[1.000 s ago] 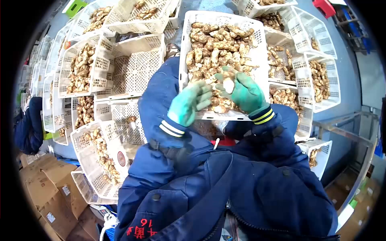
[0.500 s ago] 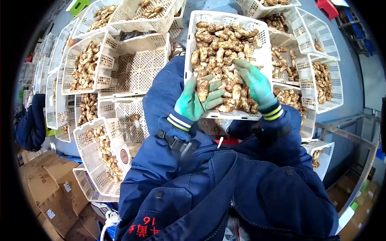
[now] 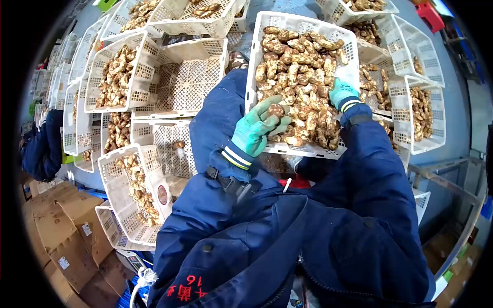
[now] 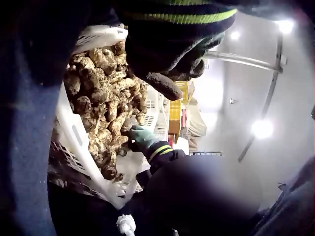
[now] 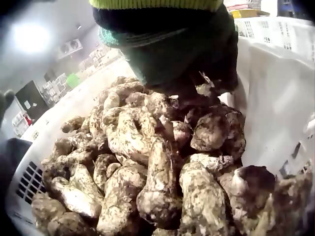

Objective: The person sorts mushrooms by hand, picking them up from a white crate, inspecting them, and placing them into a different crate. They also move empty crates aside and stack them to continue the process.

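Observation:
A white perforated crate (image 3: 251,77) on the person's lap holds a heap of knobbly brown-and-cream pieces (image 3: 295,69). Above its near left corner, the green-gloved left hand (image 3: 251,131) grips one brown piece (image 3: 276,110), its round end showing between thumb and fingers. The right hand (image 3: 342,92) reaches down at the crate's right side, against the heap; its fingertips are hidden. In the left wrist view, the left hand (image 4: 172,56) is dark above the heap, the right hand (image 4: 141,137) beyond. In the right wrist view, the right hand (image 5: 179,61) is in shadow, fingers low among the pieces.
More white crates with similar pieces stand at left (image 3: 115,77) and right (image 3: 421,113). Cardboard boxes (image 3: 59,220) lie at lower left, a metal frame (image 3: 452,179) at right. Another person's dark sleeve (image 3: 43,149) shows at far left.
The left hand has turned and its fingers have closed round the piece that lay on its palm. The right hand has moved away from it to the crate's right side and down.

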`<state>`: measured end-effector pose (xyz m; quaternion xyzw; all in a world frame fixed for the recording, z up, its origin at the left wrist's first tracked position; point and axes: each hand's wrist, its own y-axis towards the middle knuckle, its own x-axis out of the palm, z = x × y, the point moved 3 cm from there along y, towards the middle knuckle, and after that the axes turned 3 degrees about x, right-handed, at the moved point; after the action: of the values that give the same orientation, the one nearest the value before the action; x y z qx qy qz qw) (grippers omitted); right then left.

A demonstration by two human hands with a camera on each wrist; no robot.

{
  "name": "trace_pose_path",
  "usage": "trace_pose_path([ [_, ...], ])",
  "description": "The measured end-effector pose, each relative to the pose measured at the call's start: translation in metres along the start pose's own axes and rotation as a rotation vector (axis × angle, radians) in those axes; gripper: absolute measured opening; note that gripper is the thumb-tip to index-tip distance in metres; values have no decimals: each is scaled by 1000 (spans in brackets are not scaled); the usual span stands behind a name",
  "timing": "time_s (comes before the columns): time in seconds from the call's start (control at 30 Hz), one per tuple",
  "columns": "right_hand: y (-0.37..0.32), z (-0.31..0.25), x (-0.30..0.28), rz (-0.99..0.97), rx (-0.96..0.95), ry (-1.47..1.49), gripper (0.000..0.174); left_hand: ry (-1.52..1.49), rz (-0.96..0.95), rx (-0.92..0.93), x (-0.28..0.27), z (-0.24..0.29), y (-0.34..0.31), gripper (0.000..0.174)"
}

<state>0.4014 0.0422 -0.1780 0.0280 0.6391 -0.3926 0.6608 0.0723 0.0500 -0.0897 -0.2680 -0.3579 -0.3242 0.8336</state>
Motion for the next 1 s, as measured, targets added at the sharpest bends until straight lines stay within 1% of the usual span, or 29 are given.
trace_pose_path([
  [0.03,4,1,3,95,-24,-70,49,-21,6,-17,1,1,0,68],
  [0.1,15,1,7,-65,-2,-11,44,55,22,13,2,3,-2,67],
  [0.17,21,9,7,-104,-99,119,49,124,53,1,3,4,-6,62],
  [0.23,4,8,-5,59,-113,164,40,99,88,31,7,6,-8,61],
  [0.27,5,5,-2,35,-116,190,39,53,5,86,1,8,-9,58],
  [0.3,12,10,7,9,-111,213,39,89,78,109,11,33,-16,54],
  [0.33,19,15,19,-68,-95,371,49,96,145,193,0,56,-20,49],
  [0.37,30,25,35,-149,-62,522,65,95,200,269,-16,81,-21,44],
  [0.4,47,31,52,-117,-68,439,67,-31,250,357,-39,111,-32,41],
  [0.43,57,34,58,-71,-81,360,68,-67,309,494,-63,140,-51,38],
  [0.47,66,37,63,-25,-90,280,70,-20,332,566,-100,169,-70,28],
  [0.5,47,28,41,-75,11,368,70,28,358,637,-135,199,-89,20],
  [0.57,43,26,43,-26,15,354,70,211,491,790,-222,254,-134,18],
  [0.6,43,27,46,3,14,368,69,23,593,780,-231,278,-152,16],
  [0.63,43,27,49,31,13,383,68,128,551,919,-278,304,-173,24],
  [0.67,47,29,57,48,20,382,68,89,944,985,-287,310,-185,37],
  [0.7,44,30,55,80,21,375,64,125,1050,1006,-270,310,-190,49],
  [0.77,34,31,49,166,-12,399,58,203,983,938,-261,295,-183,55],
  [0.8,24,32,45,202,-37,434,55,205,866,850,-255,276,-172,52],
  [0.83,-15,17,10,48,9,680,60,323,651,724,-223,250,-153,52],
  [0.87,-11,19,28,-37,-5,986,56,264,507,593,-189,223,-131,51],
  [0.9,-25,13,22,-130,-51,1223,51,206,363,472,-153,197,-111,51],
  [0.97,-79,0,-6,-383,-146,1715,47,238,342,203,-89,137,-74,52],
  [1.0,-101,-8,-17,-390,-214,1762,45,187,296,110,-52,112,-57,51],
])
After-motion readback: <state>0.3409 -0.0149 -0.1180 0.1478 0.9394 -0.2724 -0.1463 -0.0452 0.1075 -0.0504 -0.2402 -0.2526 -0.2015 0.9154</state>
